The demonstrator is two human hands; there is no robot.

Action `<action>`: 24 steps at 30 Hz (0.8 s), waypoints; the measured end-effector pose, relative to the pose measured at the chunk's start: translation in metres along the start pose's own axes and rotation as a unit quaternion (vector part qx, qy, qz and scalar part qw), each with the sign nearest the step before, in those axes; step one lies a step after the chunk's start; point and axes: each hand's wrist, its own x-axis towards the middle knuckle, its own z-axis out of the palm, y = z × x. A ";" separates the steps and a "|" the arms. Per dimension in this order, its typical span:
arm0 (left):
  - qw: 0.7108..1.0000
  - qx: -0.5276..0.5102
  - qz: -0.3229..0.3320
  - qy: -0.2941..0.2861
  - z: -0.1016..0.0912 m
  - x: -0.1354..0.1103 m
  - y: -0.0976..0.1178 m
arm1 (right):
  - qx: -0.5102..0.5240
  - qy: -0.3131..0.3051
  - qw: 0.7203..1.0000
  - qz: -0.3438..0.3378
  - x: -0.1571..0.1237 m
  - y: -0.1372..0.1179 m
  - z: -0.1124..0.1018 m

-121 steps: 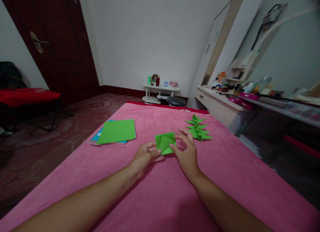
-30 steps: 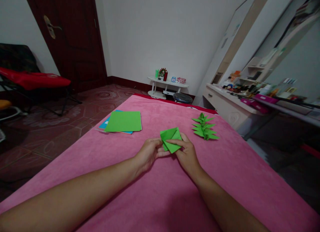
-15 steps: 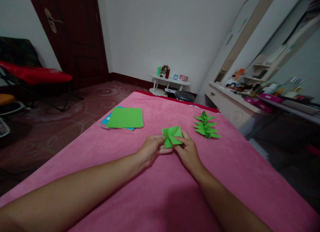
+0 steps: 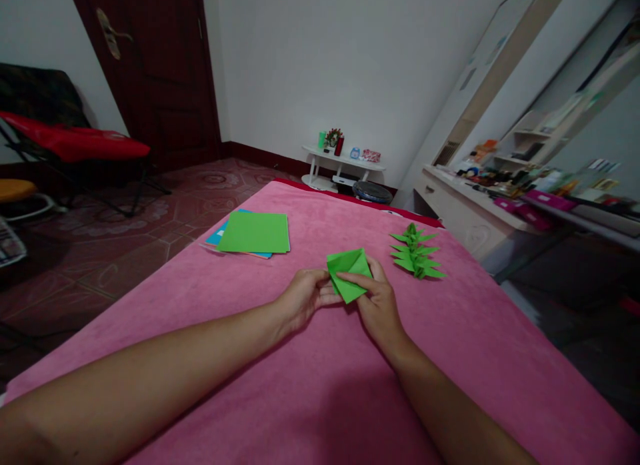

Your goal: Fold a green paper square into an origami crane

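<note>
A small folded square of green origami paper (image 4: 351, 265) is held between both hands above the pink cloth (image 4: 240, 385). My left hand (image 4: 306, 293) grips its left edge, thumb near the corner and fingers underneath. My right hand (image 4: 381, 305) pinches the right side, with the index finger lying across the top face and other fingers behind. Under the hands, part of the paper's lower side is hidden. To the right on the cloth stand several folded green paper cranes (image 4: 416, 253) in a row.
A stack of paper sheets (image 4: 255, 232), green on top with blue below, lies at the left of the cloth. Beyond the far edge is a low white table (image 4: 345, 157) with small items. A cluttered dresser (image 4: 457, 201) stands right, a red chair (image 4: 95, 143) left.
The paper has turned in the hands and its raised flap now lies flatter under the right index finger. The whole view has shifted slightly.
</note>
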 end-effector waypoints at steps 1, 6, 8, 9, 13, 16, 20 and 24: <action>1.000 -0.010 -0.006 -0.001 -0.001 0.001 0.000 | 0.000 -0.004 1.000 0.001 0.000 -0.001 -0.001; 0.999 -0.042 -0.022 -0.001 -0.004 0.003 0.000 | 0.004 -0.002 1.000 0.007 0.001 -0.004 -0.002; 0.999 -0.039 -0.018 -0.010 -0.004 0.002 0.000 | 0.007 0.001 1.000 0.007 0.001 -0.004 -0.002; 0.999 -0.036 -0.014 -0.017 -0.003 0.002 0.000 | 0.009 0.001 1.000 0.007 0.001 -0.003 -0.003; 1.000 -0.020 0.002 -0.024 -0.002 -0.001 0.000 | 0.012 0.000 1.000 0.004 0.000 -0.001 -0.003; 1.000 -0.012 0.003 -0.026 -0.001 -0.002 0.000 | -0.016 0.001 1.000 -0.004 -0.001 0.002 -0.004; 0.999 -0.010 0.001 -0.041 -0.001 -0.003 0.000 | -0.081 0.011 0.997 -0.015 -0.004 0.003 -0.005; 0.999 -0.016 -0.006 -0.050 -0.003 -0.003 0.000 | -0.135 0.014 0.990 -0.039 -0.005 0.000 -0.007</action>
